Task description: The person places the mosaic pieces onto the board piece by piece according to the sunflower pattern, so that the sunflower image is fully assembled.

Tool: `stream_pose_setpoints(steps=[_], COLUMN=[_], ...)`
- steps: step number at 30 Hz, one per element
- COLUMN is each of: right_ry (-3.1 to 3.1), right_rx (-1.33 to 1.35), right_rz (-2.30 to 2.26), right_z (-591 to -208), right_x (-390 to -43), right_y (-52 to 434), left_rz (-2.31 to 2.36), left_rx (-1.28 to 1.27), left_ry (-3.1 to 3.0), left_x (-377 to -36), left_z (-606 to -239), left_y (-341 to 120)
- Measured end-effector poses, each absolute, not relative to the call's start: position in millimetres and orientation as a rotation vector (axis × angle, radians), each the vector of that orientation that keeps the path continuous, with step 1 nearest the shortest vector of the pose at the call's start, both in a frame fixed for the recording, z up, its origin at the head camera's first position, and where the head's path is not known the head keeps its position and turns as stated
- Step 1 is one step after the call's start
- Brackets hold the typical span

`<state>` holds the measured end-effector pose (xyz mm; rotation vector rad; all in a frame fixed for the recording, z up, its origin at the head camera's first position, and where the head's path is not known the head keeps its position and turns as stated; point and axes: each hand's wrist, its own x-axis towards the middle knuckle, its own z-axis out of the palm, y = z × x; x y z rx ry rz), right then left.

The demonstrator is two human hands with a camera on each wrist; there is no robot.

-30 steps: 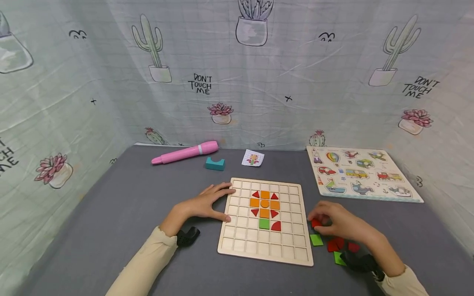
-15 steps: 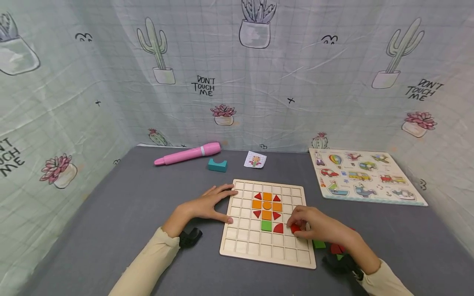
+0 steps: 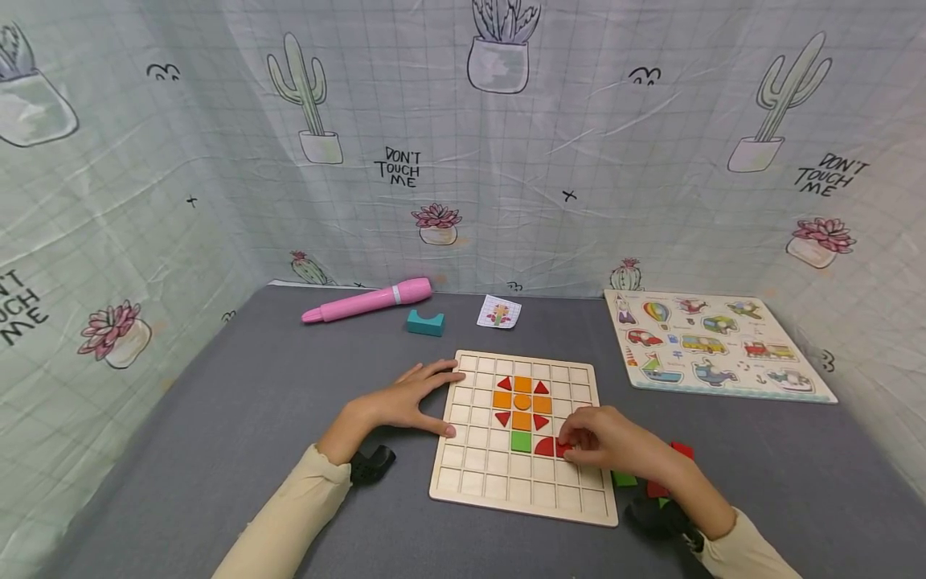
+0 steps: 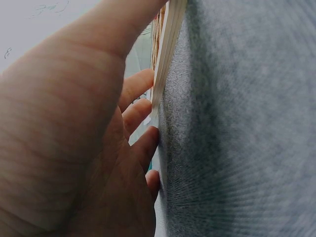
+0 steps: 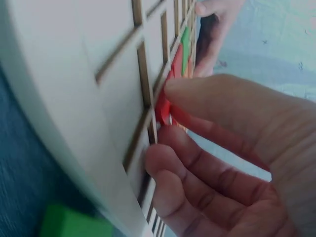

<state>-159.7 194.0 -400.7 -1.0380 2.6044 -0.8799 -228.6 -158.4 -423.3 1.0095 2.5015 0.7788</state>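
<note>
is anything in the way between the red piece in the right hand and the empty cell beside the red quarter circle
Nothing visible. The right hand pinches the red piece right at the wooden grid board, beside the red quarter circle; the cell itself is hidden under the fingers.

Backdrop cloth (image 3: 506,201): "DON'T TOUCH ME" printed in black, read at centre left and again at upper right. At far left edge a cut-off copy, only "N'T / OUCH / ME" legible. No other readable text on worktop items.

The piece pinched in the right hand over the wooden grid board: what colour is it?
Red. The piece shows best in the right wrist view, held against the grid board.
</note>
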Motion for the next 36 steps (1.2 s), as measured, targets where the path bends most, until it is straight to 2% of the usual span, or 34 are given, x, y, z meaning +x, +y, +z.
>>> stream_pose_setpoints(steps=[7, 17, 36], right_ry=[2.605, 2.585, 2.757], right_rx=[-0.998, -1.090, -1.002], right_rz=[-0.905, -0.907, -0.895], right_z=[-404, -397, -394], right_x=[-160, -160, -158], right_y=[192, 200, 268], left_rz=[0.782, 0.787, 0.763], left_rx=[0.990, 0.999, 0.988], left_ry=[2.504, 2.502, 2.505], left_x=[-228, -228, -229], left_z=[-424, -424, -424], left_y=[-159, -159, -158])
